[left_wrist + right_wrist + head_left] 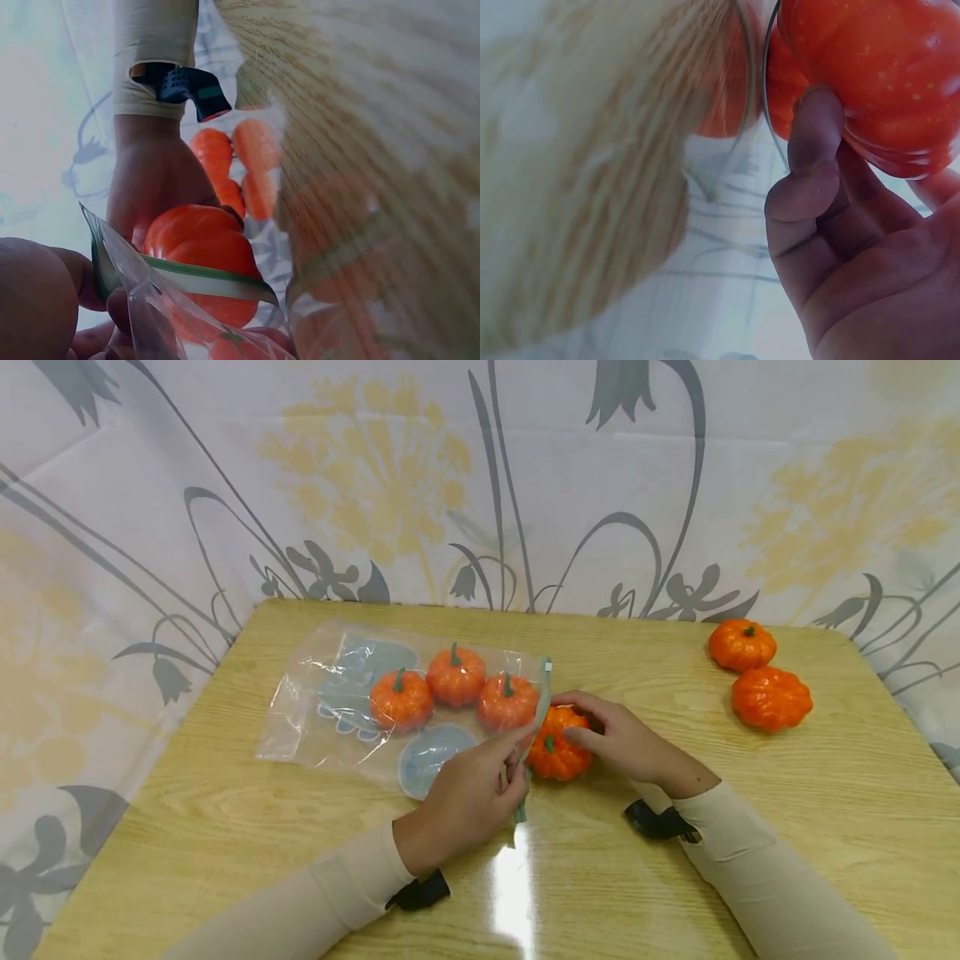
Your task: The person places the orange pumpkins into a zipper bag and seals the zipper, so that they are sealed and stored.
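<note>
A clear zip bag (300,727) printed with blue-grey shapes lies flat on the table, its green-edged mouth toward the right. Inside it sit three small orange toy pumpkins (401,702) with green stems. My left hand (465,797) pinches the near part of the bag's mouth. Right at that opening, my right hand (630,743) grips another small pumpkin (558,764) between thumb and fingers. In the left wrist view the green zip strip (202,277) crosses in front of this pumpkin (199,236). Close up in the right wrist view, fingers (817,135) press against the glossy pumpkin (885,75).
Two more orange pumpkins (772,699) stand together at the back right of the wooden table (825,827). Behind the table hangs a white cloth (525,468) with a grey and yellow flower print. Black wrist straps (660,821) circle both sleeves.
</note>
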The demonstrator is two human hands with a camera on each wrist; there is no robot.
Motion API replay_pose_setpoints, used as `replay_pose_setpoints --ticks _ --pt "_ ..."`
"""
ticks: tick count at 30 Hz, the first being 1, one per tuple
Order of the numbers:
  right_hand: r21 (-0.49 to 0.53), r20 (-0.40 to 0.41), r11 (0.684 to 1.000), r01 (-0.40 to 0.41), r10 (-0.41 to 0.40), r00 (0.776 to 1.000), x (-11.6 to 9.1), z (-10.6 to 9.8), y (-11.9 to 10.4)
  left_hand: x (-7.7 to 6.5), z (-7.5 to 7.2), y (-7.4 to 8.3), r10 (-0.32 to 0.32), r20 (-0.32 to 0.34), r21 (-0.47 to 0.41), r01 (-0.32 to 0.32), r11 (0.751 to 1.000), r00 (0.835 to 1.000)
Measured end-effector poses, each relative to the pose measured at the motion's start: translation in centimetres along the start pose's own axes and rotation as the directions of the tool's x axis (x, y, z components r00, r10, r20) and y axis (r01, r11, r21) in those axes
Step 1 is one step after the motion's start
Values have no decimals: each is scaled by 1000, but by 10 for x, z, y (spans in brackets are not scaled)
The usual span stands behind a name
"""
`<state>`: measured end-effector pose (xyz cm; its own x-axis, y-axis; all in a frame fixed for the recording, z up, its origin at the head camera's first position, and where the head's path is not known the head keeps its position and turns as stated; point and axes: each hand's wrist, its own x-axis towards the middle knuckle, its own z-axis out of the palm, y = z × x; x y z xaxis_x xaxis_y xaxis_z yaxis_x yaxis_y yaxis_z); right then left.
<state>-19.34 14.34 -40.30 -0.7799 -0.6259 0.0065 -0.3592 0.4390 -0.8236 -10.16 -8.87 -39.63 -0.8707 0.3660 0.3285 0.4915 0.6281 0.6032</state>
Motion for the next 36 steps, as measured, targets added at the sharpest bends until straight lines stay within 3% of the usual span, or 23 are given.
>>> replay_pose_setpoints --ticks 9,20,28,36 --pt "19 15 999 -28 28 999 0 1 -3 1 0 -1 37 7 -16 -37 999 999" --pt "30 -15 997 -65 66 998 1 1 -1 1 0 1 23 16 -16 -22 1000 1000" --pt "168 28 980 -110 107 994 2 4 -1 1 0 0 18 19 -24 -17 1000 1000" --pt "170 47 977 -129 123 991 2 4 -1 1 0 0 19 14 -16 -18 1000 1000"
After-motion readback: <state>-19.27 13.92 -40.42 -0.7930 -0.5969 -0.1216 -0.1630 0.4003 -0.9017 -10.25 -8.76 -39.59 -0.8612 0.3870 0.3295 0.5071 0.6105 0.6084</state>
